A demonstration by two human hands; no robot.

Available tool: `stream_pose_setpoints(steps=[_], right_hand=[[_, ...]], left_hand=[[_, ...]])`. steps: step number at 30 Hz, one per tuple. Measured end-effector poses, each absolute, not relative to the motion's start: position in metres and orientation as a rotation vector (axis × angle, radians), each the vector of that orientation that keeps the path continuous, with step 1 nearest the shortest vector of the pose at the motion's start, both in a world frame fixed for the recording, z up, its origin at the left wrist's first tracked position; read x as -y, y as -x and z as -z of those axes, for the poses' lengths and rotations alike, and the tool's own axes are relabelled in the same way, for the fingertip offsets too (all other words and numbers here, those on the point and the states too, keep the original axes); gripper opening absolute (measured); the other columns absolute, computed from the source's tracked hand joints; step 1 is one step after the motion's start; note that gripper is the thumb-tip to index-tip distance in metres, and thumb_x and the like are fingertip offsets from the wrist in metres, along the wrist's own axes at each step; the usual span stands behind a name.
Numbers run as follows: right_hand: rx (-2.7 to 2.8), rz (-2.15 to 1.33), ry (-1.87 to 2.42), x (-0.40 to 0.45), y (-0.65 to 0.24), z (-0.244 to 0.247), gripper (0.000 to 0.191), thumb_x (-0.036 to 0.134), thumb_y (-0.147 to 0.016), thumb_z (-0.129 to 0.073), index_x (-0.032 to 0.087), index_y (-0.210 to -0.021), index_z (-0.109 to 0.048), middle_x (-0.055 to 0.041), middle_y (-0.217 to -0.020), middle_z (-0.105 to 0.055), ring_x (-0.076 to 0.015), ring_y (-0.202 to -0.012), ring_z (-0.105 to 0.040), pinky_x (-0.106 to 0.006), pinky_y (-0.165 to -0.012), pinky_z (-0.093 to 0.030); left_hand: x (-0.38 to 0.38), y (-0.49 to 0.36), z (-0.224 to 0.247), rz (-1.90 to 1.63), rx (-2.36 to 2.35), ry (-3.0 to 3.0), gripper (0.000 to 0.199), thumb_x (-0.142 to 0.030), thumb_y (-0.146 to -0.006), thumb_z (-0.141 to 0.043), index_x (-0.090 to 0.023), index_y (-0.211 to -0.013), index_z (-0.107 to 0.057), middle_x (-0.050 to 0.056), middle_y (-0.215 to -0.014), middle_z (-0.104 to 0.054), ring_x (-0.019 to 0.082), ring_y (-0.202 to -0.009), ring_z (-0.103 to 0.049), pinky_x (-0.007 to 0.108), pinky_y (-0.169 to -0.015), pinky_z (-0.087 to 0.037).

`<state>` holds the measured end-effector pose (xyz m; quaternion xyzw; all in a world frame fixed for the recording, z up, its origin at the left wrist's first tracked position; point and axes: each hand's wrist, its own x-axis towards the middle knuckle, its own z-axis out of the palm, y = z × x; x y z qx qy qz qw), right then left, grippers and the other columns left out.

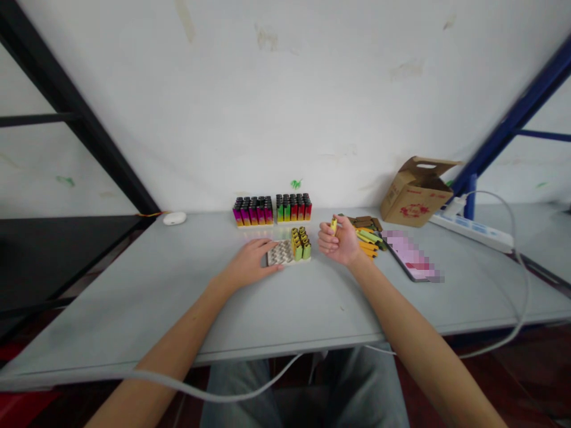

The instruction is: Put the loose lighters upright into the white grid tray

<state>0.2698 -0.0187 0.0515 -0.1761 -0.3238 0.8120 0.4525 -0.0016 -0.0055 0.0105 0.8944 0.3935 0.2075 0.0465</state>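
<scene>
My left hand (255,261) grips the left end of a pale tray (280,254) with rows of slots, thumb at the near edge and fingers at the far edge. Several yellow and green lighters (301,244) stand upright in the tray's right part. To the right of the tray, my right hand (339,241) is raised, its fingers closed round a yellow lighter (333,224). Loose yellow, orange and green lighters (368,239) lie just right of that hand, partly hidden by it.
Behind the tray stand a block of purple lighters (253,211) and a block of green and red lighters (293,208). Farther right are an open cardboard box (414,193), a phone (408,255) and a white power strip (475,230). A white case (174,218) lies back left. A white cable (526,285) crosses the table's right side.
</scene>
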Motion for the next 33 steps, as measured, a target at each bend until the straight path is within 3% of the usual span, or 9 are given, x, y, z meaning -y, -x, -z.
stream_pose_setpoints(steps=[12,27,33], right_hand=[[0.916,-1.803,0.526,0.016,-0.258,-0.050,0.033,0.043,-0.079,-0.042,0.018,-0.056,-0.042,0.0031,-0.054,-0.030,-0.0085,-0.046,-0.025,-0.018,-0.039,-0.022],[0.918,-1.787,0.642,0.015,-0.257,-0.047,0.037,0.050,-0.081,-0.035,0.021,-0.058,-0.036,0.0071,-0.048,-0.021,-0.0085,-0.042,-0.013,-0.018,-0.036,-0.017],[0.911,-1.807,0.663,0.012,-0.256,-0.045,0.032,0.042,-0.080,-0.036,0.021,-0.056,-0.034,0.0080,-0.047,-0.017,-0.0078,-0.040,-0.009,-0.018,-0.035,-0.015]], left_hand=[[0.005,0.002,-0.010,-0.627,-1.212,-2.724,0.064,-0.057,-0.080,-0.059,-0.017,-0.130,-0.055,0.015,-0.131,-0.055,0.031,-0.120,-0.051,0.045,-0.105,-0.038],[0.006,0.002,-0.010,-0.623,-1.208,-2.730,0.065,-0.059,-0.080,-0.059,-0.018,-0.130,-0.055,0.014,-0.130,-0.055,0.031,-0.120,-0.051,0.045,-0.105,-0.038],[0.006,0.002,-0.011,-0.624,-1.206,-2.733,0.066,-0.059,-0.081,-0.058,-0.015,-0.130,-0.054,0.016,-0.130,-0.055,0.031,-0.120,-0.051,0.044,-0.105,-0.038]])
